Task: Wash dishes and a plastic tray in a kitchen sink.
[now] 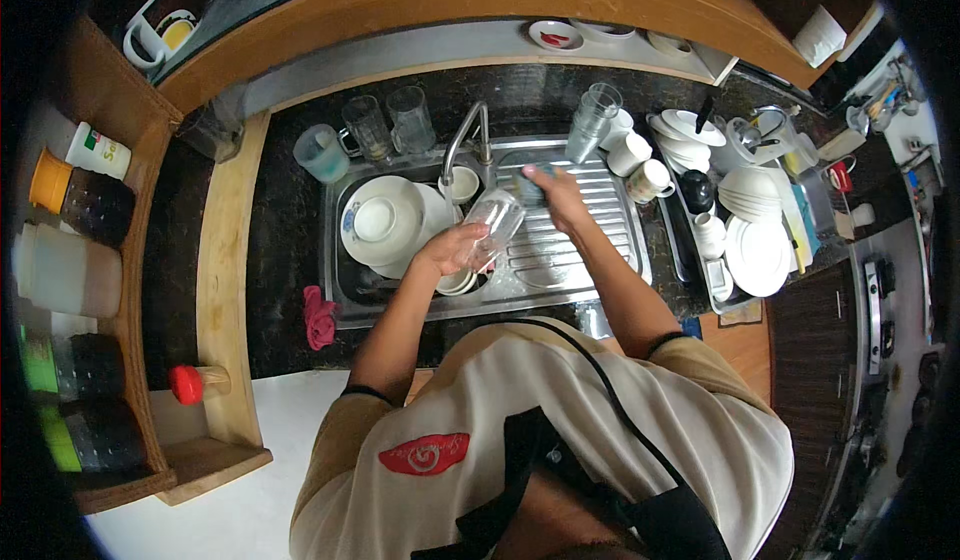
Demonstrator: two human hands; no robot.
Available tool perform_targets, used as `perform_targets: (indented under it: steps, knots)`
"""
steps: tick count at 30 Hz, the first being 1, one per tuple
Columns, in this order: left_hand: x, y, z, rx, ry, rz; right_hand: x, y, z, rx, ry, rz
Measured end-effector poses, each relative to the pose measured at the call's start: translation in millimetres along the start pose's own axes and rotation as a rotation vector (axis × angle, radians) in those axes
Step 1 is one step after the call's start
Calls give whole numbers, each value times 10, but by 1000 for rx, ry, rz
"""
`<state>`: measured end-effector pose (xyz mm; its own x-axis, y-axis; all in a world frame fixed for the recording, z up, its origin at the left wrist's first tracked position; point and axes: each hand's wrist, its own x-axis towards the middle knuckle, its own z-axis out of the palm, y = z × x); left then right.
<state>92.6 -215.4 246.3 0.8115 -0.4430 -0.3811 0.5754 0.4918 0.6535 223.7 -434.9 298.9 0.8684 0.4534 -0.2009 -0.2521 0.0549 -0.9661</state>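
My left hand grips a clear drinking glass tilted over the right edge of the sink basin. My right hand, blurred, holds a dark bluish-green scrubbing pad just right of the glass's rim. Behind the glass, the curved metal faucet reaches over the basin. White plates with a small white bowl on top sit in the basin. Another white bowl is near the faucet, and more bowls lie partly hidden beneath my left hand.
Stacked glasses and white mugs stand behind and right of the ribbed drainboard. A dish rack holds white dishes. Glass mugs and a plastic jug stand at the back left. A pink cloth lies left of the sink.
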Motion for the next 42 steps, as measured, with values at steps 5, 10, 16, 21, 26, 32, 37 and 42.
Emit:
perform_targets:
  steps: [5, 10, 16, 21, 26, 32, 37, 42]
  knots:
    - [-50, 49, 95, -27, 94, -95, -503, -53, 356, -648, -186, -579]
    - [-129, 150, 277, 430, 180, -21, 76, -308, 447, -1071, -173, -582]
    - [-268, 130, 408, 529, 166, 269, 525, 354, 77, -750, -404, -125]
    - [-267, -62, 235, 409, 343, 517, 53, 620, 79, -95, -270, 345]
    - [-299, -74, 87, 290, 545, 378, -273, 99, 52, -839, -238, -67]
    - [-183, -229, -43, -93, 588, 353, -1, 291, 434, -1075, -170, -453]
    - [-324, -197, -5, -455, 480, 331, 373, 641, 1300, -284, -324, 46]
    - [-189, -133, 42, -13, 836, 294, 882, 848, 1288, 239, -501, 434]
